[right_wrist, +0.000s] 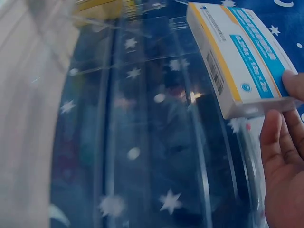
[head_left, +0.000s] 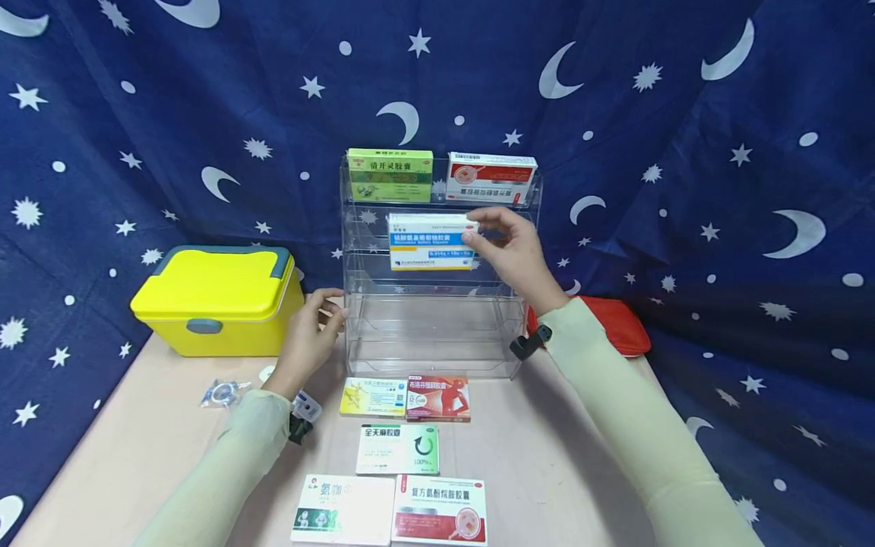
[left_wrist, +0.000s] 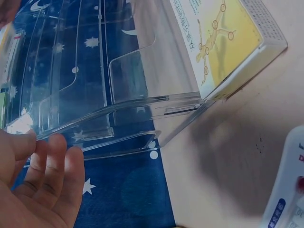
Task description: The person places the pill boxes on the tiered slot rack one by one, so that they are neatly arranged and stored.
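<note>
Clear acrylic tiered rack [head_left: 437, 334] at table centre, yellow case [head_left: 217, 300] to its left, red pouch [head_left: 618, 323] behind right, five boxes lying in front. Green box [head_left: 390, 175] and red-white box [head_left: 489, 178] fill the top tier. My right hand [head_left: 513, 251] pinches the blue-and-white box [head_left: 431, 241] at the second tier; my left hand [head_left: 311, 334], fingers relaxed, touches the rack's left wall
</note>
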`<action>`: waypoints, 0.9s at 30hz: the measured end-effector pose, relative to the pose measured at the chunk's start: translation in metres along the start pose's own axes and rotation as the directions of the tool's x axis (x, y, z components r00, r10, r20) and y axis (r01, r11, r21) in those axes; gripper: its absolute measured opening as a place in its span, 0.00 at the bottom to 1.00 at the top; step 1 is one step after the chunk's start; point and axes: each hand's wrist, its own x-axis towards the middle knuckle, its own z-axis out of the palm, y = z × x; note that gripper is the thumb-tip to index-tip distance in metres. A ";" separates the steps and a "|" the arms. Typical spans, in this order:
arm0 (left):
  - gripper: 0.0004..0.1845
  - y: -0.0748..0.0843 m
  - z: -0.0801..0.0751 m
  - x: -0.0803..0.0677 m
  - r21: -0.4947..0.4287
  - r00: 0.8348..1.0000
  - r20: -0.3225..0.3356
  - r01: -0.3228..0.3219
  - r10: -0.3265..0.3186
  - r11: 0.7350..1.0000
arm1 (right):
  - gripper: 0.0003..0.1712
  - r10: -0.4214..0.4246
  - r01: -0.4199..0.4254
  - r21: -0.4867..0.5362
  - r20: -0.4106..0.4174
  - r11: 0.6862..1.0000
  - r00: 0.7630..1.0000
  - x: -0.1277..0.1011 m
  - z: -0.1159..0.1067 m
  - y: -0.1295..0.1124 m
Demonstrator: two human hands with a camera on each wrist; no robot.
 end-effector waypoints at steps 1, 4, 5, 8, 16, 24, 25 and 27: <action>0.17 0.000 0.000 0.000 -0.001 1.000 0.001 0.002 -0.002 1.000 | 0.16 0.006 -0.006 0.006 -0.015 1.000 1.000 0.007 0.004 -0.002; 0.18 0.000 -0.001 0.000 -0.003 1.000 0.004 0.003 -0.003 1.000 | 0.16 0.008 -0.006 0.032 -0.057 0.999 0.998 0.029 0.014 0.001; 0.18 0.001 -0.001 0.000 -0.006 1.000 0.007 0.005 -0.005 1.000 | 0.16 0.007 -0.004 0.042 -0.066 0.999 0.998 0.036 0.016 0.004; 0.18 0.002 -0.002 0.000 -0.007 1.000 0.012 0.009 -0.009 1.000 | 0.16 0.007 -0.003 0.051 -0.077 0.999 0.997 0.052 0.023 0.014; 0.18 0.000 -0.002 -0.001 -0.007 1.000 0.016 0.009 -0.009 1.000 | 0.15 -0.023 0.021 -0.041 -0.052 0.999 0.998 0.065 0.041 0.016; 0.18 -0.001 -0.002 -0.001 -0.006 1.000 0.019 0.012 -0.012 1.000 | 0.13 0.039 -0.029 -0.128 0.073 0.991 0.997 0.065 0.048 0.019; 0.18 -0.001 -0.002 -0.001 -0.005 1.000 0.018 0.012 -0.012 1.000 | 0.12 0.050 -0.038 -0.131 0.085 0.991 0.995 0.065 0.048 0.020; 0.18 -0.001 -0.002 -0.001 -0.004 1.000 0.017 0.014 -0.014 1.000 | 0.12 0.067 -0.054 -0.129 0.101 0.990 0.993 0.065 0.048 0.022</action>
